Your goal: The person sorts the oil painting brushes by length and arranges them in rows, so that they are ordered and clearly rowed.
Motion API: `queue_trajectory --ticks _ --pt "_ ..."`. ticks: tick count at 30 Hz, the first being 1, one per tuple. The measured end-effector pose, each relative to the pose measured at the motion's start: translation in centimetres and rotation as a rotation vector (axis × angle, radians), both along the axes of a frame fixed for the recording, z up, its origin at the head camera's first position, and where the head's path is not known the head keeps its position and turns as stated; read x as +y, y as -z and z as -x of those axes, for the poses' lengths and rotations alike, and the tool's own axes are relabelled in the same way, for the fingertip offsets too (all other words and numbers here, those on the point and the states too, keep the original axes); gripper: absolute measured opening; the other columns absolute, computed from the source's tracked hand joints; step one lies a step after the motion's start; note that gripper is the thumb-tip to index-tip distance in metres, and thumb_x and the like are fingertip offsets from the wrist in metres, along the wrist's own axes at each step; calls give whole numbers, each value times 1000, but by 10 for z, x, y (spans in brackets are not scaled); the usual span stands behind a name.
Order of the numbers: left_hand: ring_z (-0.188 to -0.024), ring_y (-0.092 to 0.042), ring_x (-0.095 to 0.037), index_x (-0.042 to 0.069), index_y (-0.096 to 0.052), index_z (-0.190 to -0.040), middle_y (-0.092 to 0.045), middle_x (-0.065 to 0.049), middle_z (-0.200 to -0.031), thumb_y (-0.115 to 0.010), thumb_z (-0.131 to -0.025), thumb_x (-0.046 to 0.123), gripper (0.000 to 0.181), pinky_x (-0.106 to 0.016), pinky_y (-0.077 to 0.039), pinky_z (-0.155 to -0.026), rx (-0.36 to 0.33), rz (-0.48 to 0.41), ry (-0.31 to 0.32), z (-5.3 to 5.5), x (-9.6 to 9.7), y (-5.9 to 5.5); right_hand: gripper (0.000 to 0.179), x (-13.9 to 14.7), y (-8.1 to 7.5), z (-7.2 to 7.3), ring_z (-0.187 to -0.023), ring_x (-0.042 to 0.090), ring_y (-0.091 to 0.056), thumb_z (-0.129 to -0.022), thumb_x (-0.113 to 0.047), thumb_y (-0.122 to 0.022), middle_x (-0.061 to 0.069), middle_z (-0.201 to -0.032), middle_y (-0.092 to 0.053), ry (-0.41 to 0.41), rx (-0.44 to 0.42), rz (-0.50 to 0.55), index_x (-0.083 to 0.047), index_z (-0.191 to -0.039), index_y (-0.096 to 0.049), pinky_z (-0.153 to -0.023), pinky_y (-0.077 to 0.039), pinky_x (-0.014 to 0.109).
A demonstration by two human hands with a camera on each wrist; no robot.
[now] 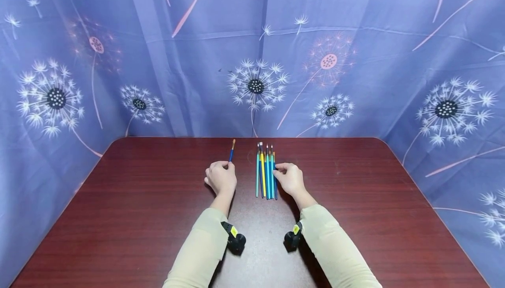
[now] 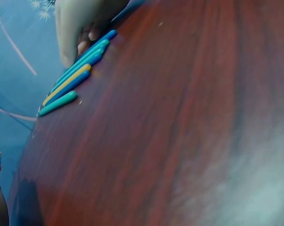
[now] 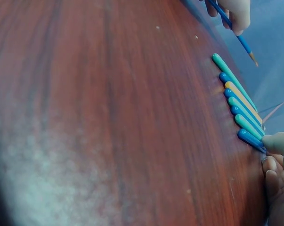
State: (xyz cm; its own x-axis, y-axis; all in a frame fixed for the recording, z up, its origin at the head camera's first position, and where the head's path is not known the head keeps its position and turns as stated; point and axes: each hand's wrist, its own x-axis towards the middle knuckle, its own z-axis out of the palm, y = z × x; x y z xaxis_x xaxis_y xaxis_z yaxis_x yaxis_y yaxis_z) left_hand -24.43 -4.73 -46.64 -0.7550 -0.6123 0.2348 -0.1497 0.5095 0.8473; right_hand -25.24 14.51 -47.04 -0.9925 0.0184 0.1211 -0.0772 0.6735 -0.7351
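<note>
Left hand (image 1: 221,177) near the middle of the table's (image 1: 138,213) far half, thumb and fingers closed on a single blue brush (image 1: 231,153), its brown-tipped bristles pointing away toward the back edge. Pale left sleeve (image 1: 199,248) behind it; on its inner side, a black left wrist camera (image 1: 236,242) with a yellow patch. Next, across a strip of bare wood, a row of brushes lying side by side on the table, bristles to the far edge, handle ends toward the person. Order, read from the handle ends in the right wrist view: teal brush (image 1: 257,178) set slightly off from its neighbour, dark blue, yellow brush (image 1: 263,174), blue, teal, blue, teal, and lastly the end blue brush (image 3: 248,138). Right hand (image 1: 291,178) at that outer end, thumb and fingers pinching the end blue brush (whether it is lifted at all, cannot tell). Black right wrist camera (image 1: 293,237) below, then the pale right sleeve (image 1: 335,246). Farther right, blue cloth (image 1: 394,82) with dandelion print, which also runs behind the table and down its left side.
</note>
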Motion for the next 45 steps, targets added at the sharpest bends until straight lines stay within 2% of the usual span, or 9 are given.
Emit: queue_trajectory --ticks 12,19,31,38,45 --pt "-102 -53 -35 7 -75 -91 -69 -12 -106 -66 -81 16 16 -48 -32 -89 -16 -10 -28 10 -23 -5 27 0 -2 -2 -85 22 -64 -88 -18 -64 10 -95 -69 1 5 1 -4 -110 -69 -72 -53 36" --pt "-105 -51 -35 7 -75 -94 -68 -13 -107 -65 -82 17 19 -49 -32 -90 -39 1 -40 15 -37 -5 27 -1 -5 -3 -86 25 -64 -87 -16 -65 13 -97 -68 1 12 11 -2 -110 -69 -75 -53 39" --pt "-107 -50 -37 6 -74 -95 -67 -14 -109 -63 -83 18 19 -51 -30 -93 -58 6 -78 23 -62 -6 27 -1 -2 -3 -87 24 -63 -88 -18 -65 13 -99 -67 6 -2 22 -4 -111 -69 -74 -53 37" --pt "-109 -49 -37 6 -74 -94 -66 -14 -110 -63 -83 18 19 -51 -30 -96 -50 -17 -93 30 -71 -8 27 0 -3 -2 -87 23 -63 -88 -19 -65 11 -99 -67 13 -6 23 -5 -111 -69 -74 -52 37" --pt "-114 -49 -36 5 -73 -93 -66 -12 -114 -63 -83 16 18 -50 -29 -100 -62 -31 -99 35 -76 -4 27 -1 -3 -4 -85 22 -62 -87 -17 -65 11 -98 -67 9 -11 22 -4 -111 -69 -71 -51 34"
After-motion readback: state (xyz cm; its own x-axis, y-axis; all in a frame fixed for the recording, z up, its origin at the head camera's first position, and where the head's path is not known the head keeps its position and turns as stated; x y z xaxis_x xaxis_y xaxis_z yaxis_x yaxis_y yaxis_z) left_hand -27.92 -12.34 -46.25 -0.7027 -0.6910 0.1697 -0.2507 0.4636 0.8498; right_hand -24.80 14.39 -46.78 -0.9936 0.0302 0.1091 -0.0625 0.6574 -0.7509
